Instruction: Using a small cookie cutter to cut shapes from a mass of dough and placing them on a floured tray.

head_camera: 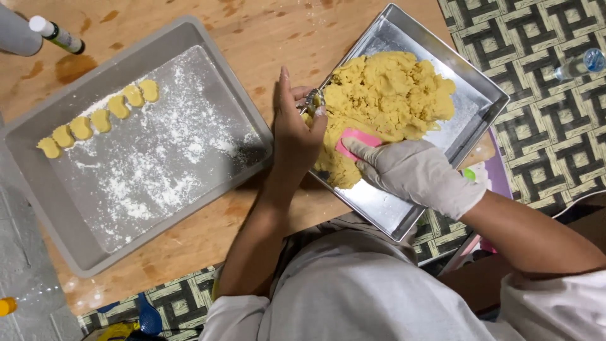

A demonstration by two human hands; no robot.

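Left hand (295,129), bare, grips a small metal mould (313,100) at the edge of the yellow dough mass (385,95) in the steel tray (470,136). Right hand (413,172), gloved, closed on a pink scraper (355,141), blade against dough. Grey floured tray (82,246) to the left on wooden worktop (265,31) holds a row of shaped dough pcs (101,118).

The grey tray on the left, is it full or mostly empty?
Mostly empty. The grey tray holds only one row of six small yellow dough pieces near its far-left edge; the remaining floor shows scattered white flour.
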